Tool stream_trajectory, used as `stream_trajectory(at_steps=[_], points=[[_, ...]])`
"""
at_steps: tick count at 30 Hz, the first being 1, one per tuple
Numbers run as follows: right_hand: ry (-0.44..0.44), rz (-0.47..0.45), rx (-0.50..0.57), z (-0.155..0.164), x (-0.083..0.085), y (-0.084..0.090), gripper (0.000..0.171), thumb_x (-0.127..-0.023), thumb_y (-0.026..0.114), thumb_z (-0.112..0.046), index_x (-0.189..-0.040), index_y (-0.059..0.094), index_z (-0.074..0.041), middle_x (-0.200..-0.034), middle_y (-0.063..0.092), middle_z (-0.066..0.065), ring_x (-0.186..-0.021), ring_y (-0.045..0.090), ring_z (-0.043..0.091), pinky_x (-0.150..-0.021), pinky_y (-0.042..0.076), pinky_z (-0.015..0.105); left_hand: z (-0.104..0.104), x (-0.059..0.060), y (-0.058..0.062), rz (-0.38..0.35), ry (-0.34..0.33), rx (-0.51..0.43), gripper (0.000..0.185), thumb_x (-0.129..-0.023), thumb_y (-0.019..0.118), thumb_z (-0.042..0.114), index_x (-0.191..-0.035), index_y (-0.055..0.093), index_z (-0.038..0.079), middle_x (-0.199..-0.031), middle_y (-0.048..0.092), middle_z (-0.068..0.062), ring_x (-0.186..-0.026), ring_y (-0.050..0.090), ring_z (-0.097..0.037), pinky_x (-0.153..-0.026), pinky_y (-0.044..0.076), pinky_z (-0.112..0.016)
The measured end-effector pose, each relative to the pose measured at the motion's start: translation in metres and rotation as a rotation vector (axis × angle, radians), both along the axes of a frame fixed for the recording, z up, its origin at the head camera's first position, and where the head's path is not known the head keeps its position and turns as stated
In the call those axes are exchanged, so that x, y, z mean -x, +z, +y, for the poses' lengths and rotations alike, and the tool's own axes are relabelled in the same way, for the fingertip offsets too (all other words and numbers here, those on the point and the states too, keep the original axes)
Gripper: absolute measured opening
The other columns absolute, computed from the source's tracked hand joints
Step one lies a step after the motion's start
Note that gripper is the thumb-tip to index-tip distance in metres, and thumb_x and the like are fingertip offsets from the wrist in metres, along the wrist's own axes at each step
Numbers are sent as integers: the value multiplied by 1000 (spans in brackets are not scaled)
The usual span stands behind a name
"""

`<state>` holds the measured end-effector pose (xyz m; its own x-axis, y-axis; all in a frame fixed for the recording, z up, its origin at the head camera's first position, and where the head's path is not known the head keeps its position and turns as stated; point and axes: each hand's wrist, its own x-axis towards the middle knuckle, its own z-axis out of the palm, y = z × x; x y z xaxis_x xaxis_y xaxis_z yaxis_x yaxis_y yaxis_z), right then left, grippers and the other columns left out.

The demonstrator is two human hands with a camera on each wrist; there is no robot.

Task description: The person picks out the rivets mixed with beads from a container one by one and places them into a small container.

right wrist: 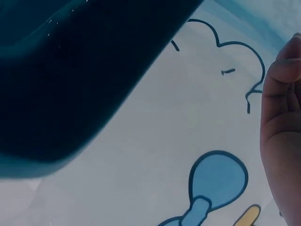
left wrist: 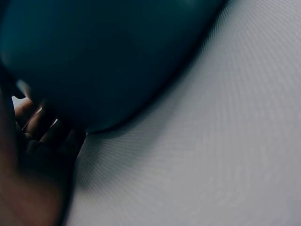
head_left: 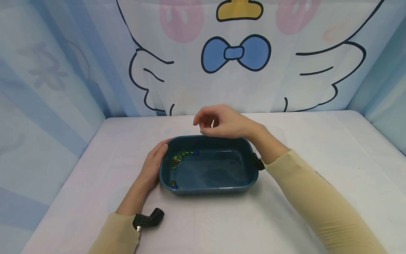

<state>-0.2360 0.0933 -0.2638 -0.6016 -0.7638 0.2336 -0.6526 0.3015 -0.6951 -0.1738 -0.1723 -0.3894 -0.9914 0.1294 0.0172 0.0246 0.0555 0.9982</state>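
Note:
A dark blue-green rectangular dish point(head_left: 209, 192) with rounded corners stands on the white-covered table. Several glass marbles point(head_left: 184, 153), green, amber and blue, lie along its left side, with a few more point(head_left: 174, 185) at the near left corner. My left hand point(head_left: 152, 164) holds the dish's left end, thumb at the rim and fingers along the outside; the left wrist view shows these fingers point(left wrist: 40, 125) dimly against the dish wall. Above the far rim hovers my right hand point(head_left: 223, 121), fingers loosely bent, with nothing visible in it. In the right wrist view, that hand point(right wrist: 282, 117) shows only partly.
The white tabletop point(head_left: 317, 148) surrounds the dish. Behind it hangs a cloth point(head_left: 190, 84) printed with a cartoon figure and blue bow tie; more blue-and-white cloth point(head_left: 47, 123) hangs at the sides. A black wrist camera point(head_left: 149, 218) sits on the left sleeve.

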Motion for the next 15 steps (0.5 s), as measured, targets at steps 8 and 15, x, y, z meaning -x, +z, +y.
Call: stream_trajectory(at_steps=[8, 15], points=[[52, -24, -1, -12, 4, -7, 19, -92, 63, -6, -111, 67, -5, -87, 62, 1, -81, 57, 19, -73, 52, 38, -1, 0, -1, -7, 3, 11, 49, -111, 34, 34, -150, 44, 6, -150, 47, -10, -139, 40, -21, -118, 27, -40], [76, -17, -11, -21, 6, -11, 20, -92, 64, -7, -112, 68, -5, -88, 62, 0, -80, 58, 17, -75, 53, 41, -2, 1, -1, -2, 0, 14, 49, -111, 35, 35, -150, 45, 6, -149, 48, -10, -140, 40, -21, -118, 25, -41]])
